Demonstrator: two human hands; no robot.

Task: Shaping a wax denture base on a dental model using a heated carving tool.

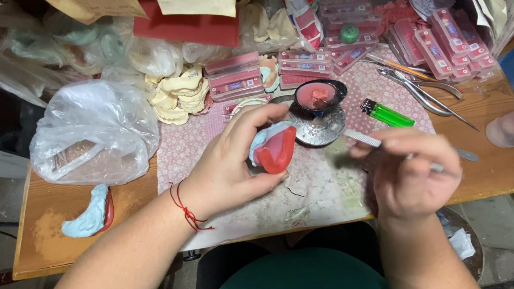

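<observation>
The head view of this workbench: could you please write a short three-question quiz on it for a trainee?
1. True or false: the left hand holds a red wax piece on a pale blue cast.
2. What does the right hand hold? A) a thin metal tool B) the green lighter C) pliers
3. Which object lies at the table's front left?

Key: 1 true; 2 A; 3 a second blue cast.

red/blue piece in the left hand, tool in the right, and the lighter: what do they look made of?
Piece in the left hand: pale blue base looks like matte plaster, chalky; the red cap looks like wax, smooth with a soft sheen.
Thin tool in the right hand: likely metal, grey and bright, though blurred.
Lighter: translucent green plastic, glossy, with a metal head.
</observation>
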